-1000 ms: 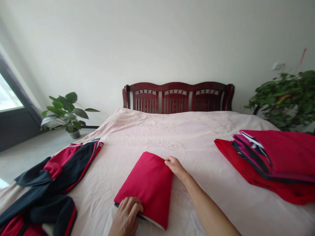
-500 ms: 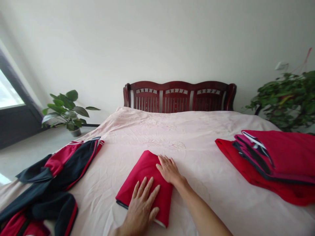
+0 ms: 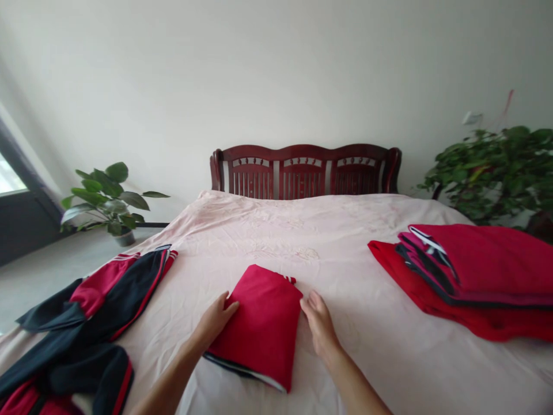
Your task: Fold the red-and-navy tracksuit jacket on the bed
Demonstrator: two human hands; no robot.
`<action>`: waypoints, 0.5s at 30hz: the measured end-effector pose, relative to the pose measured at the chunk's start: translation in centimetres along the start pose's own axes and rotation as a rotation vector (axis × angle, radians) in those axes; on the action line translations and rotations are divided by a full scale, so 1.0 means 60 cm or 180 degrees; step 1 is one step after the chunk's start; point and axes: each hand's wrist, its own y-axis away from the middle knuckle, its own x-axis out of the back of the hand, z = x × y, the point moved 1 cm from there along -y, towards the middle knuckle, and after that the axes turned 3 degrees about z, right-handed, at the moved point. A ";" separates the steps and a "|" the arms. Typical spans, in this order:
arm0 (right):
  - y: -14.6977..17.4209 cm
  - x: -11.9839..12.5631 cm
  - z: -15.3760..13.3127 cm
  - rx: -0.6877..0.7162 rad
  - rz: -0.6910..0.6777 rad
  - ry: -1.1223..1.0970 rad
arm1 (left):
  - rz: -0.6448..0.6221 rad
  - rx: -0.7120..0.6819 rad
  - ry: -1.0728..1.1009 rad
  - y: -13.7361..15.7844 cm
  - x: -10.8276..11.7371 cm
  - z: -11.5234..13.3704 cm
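Observation:
A folded red garment (image 3: 261,323) lies on the bed in front of me, with dark and white layers showing along its near edge. A small striped bit of it sticks out at the far right corner. My left hand (image 3: 216,318) grips its left edge, thumb on top and the other fingers partly hidden beneath the side. At the right edge, near the far corner, my right hand (image 3: 320,323) is closed with curled fingers on the cloth's border.
Dark blue and red clothing (image 3: 108,317) lies loosely spread on the left. A stack of folded red clothes (image 3: 488,265) sits on the right. Beyond the pale pink bedsheet (image 3: 276,230) stands a dark wooden headboard (image 3: 302,167), with potted plants (image 3: 108,196) at both sides.
Both hands have gone from lying flat on the garment to holding its left and right edges. The striped bit at its far corner now shows. The view has shifted slightly right.

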 end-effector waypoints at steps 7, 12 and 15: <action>0.071 -0.017 -0.060 -0.1558 -0.1196 -0.2227 | -0.1304 0.0562 0.1121 0.027 0.018 0.031; 0.067 -0.016 -0.081 -0.2257 -0.1455 -0.2129 | -0.1667 0.1120 0.2465 0.062 0.013 0.024; 0.075 -0.011 -0.079 -0.2063 -0.1626 -0.2230 | -0.1665 0.1171 0.2687 0.082 0.002 0.016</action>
